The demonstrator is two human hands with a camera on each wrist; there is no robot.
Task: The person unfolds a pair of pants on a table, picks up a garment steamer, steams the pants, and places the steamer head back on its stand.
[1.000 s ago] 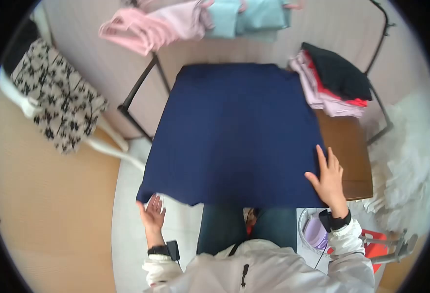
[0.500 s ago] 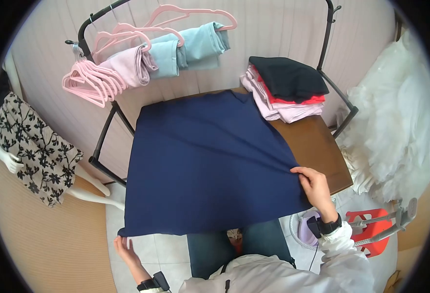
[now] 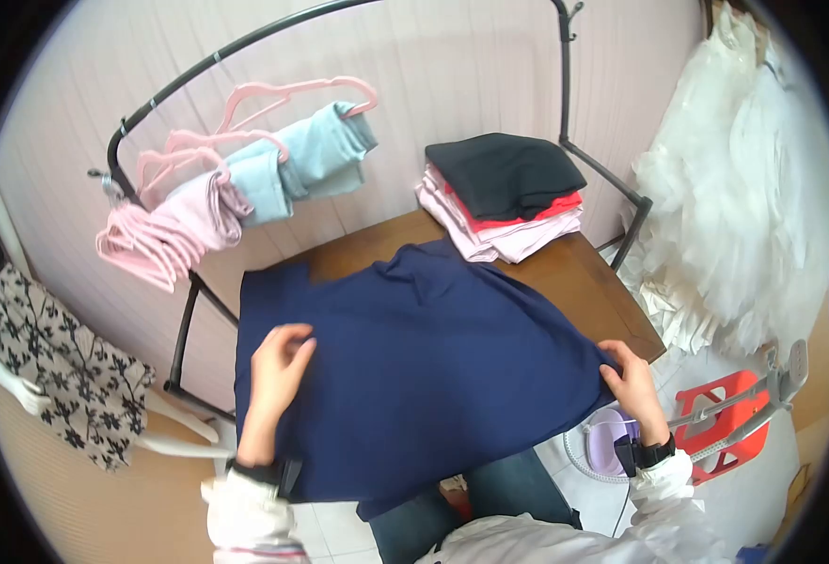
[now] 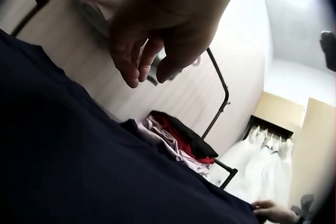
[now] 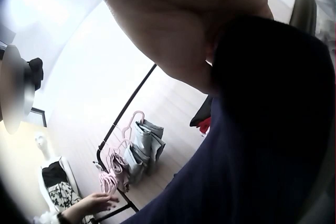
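A dark navy cloth (image 3: pixel 433 385) lies spread over a brown wooden table (image 3: pixel 607 291), hanging past its near edge above the person's legs. Its far side is rumpled. At its right edge the right hand (image 3: pixel 634 383) pinches the fabric between thumb and fingers; the right wrist view has the cloth (image 5: pixel 252 171) running down from that hand. Over the cloth's left part hovers the left hand (image 3: pixel 278 374), loosely bent, holding nothing. In the left wrist view its fingers (image 4: pixel 126 71) hang relaxed above the navy fabric.
Folded clothes (image 3: pixel 508 179) in black, red and pink sit at the table's back right. Pink hangers (image 3: pixel 146 246) and folded light blue garments (image 3: pixel 325 155) hang from a black rack (image 3: pixel 565 85). A mannequin's floral skirt (image 3: pixel 66 367) stands left, white gowns (image 3: pixel 715 207) and a red stool (image 3: pixel 729 414) right.
The left hand has let go of the near left corner and moved up over the cloth. The right hand went from lying flat to pinching the right edge. The cloth has shifted nearer and bunched at the back.
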